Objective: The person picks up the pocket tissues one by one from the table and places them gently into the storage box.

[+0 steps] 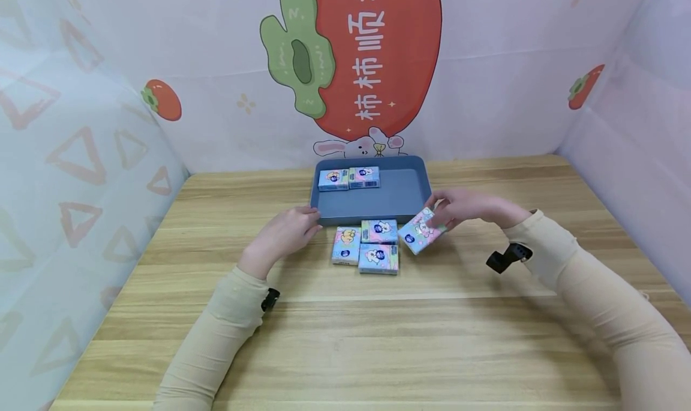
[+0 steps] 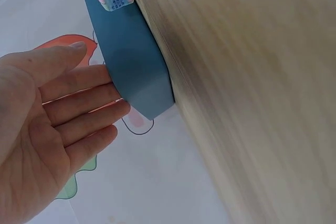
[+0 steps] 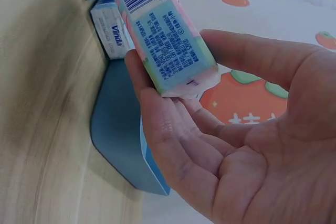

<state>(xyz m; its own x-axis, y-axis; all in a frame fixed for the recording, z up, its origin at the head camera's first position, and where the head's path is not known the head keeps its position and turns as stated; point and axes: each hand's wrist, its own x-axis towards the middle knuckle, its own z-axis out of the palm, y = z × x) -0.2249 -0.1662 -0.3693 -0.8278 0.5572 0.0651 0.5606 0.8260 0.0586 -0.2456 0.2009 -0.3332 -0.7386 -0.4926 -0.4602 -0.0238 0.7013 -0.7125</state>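
My right hand [image 1: 465, 208] pinches a pocket tissue pack [image 1: 420, 232] between thumb and fingers, tilted near the front right corner of a blue-grey tray [image 1: 399, 190]. In the right wrist view, the barcode side of the held tissue pack [image 3: 167, 40] faces the camera. My left hand [image 1: 287, 236] is at the tray's front left corner; the left wrist view shows its fingers nearly straight against the tray wall [image 2: 135, 61]. Two tissue packs stay side by side in the tray's back left, one printed with a bear [image 1: 333, 180], the other with a white figure [image 1: 364, 177].
In front of the tray, three more tissue packs lie together on the wooden table: an upright one [image 1: 346, 245] at left and two sideways ones, the rear [image 1: 379, 231] and the front [image 1: 379, 260]. A printed cloth wall [image 1: 216, 57] stands behind the tray.
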